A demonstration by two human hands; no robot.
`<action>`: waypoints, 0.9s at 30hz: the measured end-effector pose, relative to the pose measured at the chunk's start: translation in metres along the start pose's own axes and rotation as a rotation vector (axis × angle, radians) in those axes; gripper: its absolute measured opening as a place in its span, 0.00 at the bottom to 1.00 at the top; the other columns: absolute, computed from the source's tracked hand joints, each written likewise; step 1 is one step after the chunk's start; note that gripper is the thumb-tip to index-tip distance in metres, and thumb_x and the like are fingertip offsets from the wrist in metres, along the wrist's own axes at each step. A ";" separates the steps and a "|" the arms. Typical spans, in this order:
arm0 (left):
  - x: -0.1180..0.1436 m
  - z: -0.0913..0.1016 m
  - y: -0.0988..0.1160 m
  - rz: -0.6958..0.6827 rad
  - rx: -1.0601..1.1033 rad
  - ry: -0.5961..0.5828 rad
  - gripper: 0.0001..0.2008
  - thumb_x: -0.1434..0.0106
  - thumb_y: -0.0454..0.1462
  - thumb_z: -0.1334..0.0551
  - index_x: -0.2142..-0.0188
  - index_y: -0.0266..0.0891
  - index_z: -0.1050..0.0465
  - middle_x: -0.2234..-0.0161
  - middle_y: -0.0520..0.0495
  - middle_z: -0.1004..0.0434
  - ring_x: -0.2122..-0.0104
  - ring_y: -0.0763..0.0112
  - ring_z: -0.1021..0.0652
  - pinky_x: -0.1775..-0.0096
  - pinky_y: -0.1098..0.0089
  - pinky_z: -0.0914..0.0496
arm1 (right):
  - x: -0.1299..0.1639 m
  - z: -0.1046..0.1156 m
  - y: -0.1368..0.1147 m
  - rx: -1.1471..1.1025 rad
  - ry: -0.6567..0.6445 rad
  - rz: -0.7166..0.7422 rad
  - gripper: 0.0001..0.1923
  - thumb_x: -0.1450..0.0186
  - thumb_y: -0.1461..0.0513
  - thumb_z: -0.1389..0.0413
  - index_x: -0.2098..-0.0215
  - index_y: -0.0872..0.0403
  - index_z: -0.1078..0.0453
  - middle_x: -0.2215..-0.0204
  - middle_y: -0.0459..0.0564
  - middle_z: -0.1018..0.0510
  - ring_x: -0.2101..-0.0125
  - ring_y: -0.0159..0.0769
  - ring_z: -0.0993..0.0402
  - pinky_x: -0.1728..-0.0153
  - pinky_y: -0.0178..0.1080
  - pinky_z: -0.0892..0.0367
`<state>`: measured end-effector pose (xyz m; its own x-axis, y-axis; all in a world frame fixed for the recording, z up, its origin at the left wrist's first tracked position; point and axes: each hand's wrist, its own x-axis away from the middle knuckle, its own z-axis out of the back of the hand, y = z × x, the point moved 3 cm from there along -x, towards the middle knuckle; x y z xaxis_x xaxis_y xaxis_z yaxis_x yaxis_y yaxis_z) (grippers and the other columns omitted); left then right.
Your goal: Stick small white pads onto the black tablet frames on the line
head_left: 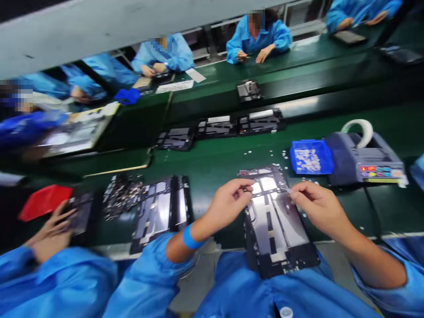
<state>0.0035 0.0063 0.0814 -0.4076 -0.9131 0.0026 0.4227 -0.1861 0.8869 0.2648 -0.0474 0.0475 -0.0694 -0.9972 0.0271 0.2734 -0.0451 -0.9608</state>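
Observation:
A black tablet back panel (pixel 276 229) with shiny metal plates lies in front of me, its near end over the table edge and my lap. My left hand (pixel 230 201) hovers over its upper left, thumb and finger pinched on something very small. My right hand (pixel 316 205) is at the panel's upper right, fingers pinched on a thin clear strip (pixel 287 190) that reaches toward the panel. Both sleeves are blue, and a blue band sits on my left wrist.
A blue tray (pixel 311 157) of small white pieces and a grey tape dispenser (pixel 362 159) stand at the right. More panels (pixel 162 210) lie to the left, where a co-worker's hands (pixel 53 229) rest by a red tray (pixel 44 201). Other workers sit across the green belt (pixel 212 163).

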 end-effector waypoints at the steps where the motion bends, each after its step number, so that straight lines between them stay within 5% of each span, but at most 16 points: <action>1: -0.004 -0.007 0.000 0.054 0.116 -0.012 0.15 0.34 0.37 0.37 0.48 0.39 0.22 0.57 0.43 0.16 0.64 0.69 0.21 0.62 0.68 0.25 | -0.010 -0.017 -0.017 0.017 -0.058 0.074 0.10 0.31 0.54 0.40 0.66 0.51 0.23 0.72 0.47 0.20 0.71 0.37 0.26 0.68 0.38 0.31; 5: -0.013 -0.015 -0.006 0.114 0.379 0.135 0.09 0.35 0.42 0.32 0.61 0.38 0.24 0.64 0.47 0.20 0.65 0.70 0.23 0.61 0.70 0.27 | -0.044 -0.068 -0.052 0.042 -0.201 0.234 0.09 0.30 0.57 0.43 0.65 0.50 0.22 0.70 0.45 0.18 0.70 0.36 0.24 0.67 0.37 0.31; 9: -0.009 0.002 -0.021 0.125 0.335 0.261 0.08 0.33 0.41 0.34 0.64 0.38 0.26 0.66 0.48 0.21 0.65 0.70 0.23 0.61 0.69 0.29 | -0.059 -0.075 -0.038 0.257 -0.240 0.374 0.11 0.27 0.61 0.46 0.57 0.51 0.20 0.63 0.48 0.15 0.64 0.38 0.21 0.63 0.38 0.30; 14: 0.003 0.017 -0.026 -0.036 -0.138 0.100 0.05 0.31 0.35 0.37 0.66 0.40 0.25 0.59 0.45 0.16 0.57 0.63 0.20 0.52 0.61 0.29 | -0.059 -0.067 -0.015 0.821 -0.277 0.838 0.19 0.26 0.67 0.49 0.42 0.51 0.23 0.56 0.55 0.18 0.61 0.41 0.27 0.59 0.42 0.35; 20: 0.007 0.002 -0.024 -0.265 -0.731 -0.118 0.06 0.29 0.32 0.41 0.59 0.40 0.24 0.41 0.42 0.20 0.46 0.53 0.24 0.46 0.53 0.33 | -0.063 -0.067 -0.010 1.101 -0.340 1.020 0.21 0.28 0.68 0.46 0.38 0.53 0.26 0.60 0.56 0.21 0.64 0.43 0.33 0.64 0.43 0.41; 24: 0.005 0.000 -0.019 -0.267 -0.744 -0.143 0.07 0.28 0.32 0.42 0.58 0.39 0.24 0.43 0.40 0.19 0.46 0.52 0.24 0.46 0.52 0.34 | -0.064 -0.065 -0.011 1.102 -0.381 1.085 0.21 0.28 0.68 0.47 0.38 0.57 0.27 0.59 0.57 0.21 0.62 0.44 0.32 0.64 0.44 0.41; 27: -0.004 0.008 -0.016 -0.152 -0.484 -0.064 0.06 0.29 0.33 0.41 0.62 0.41 0.26 0.50 0.43 0.16 0.50 0.58 0.22 0.47 0.56 0.31 | -0.068 -0.064 -0.010 1.083 -0.411 1.111 0.20 0.28 0.68 0.46 0.38 0.58 0.27 0.60 0.56 0.21 0.62 0.44 0.32 0.64 0.44 0.40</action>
<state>-0.0078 0.0159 0.0706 -0.5359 -0.8416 -0.0676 0.6755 -0.4754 0.5637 0.2059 0.0243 0.0373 0.8189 -0.5026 -0.2773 0.5408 0.8374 0.0793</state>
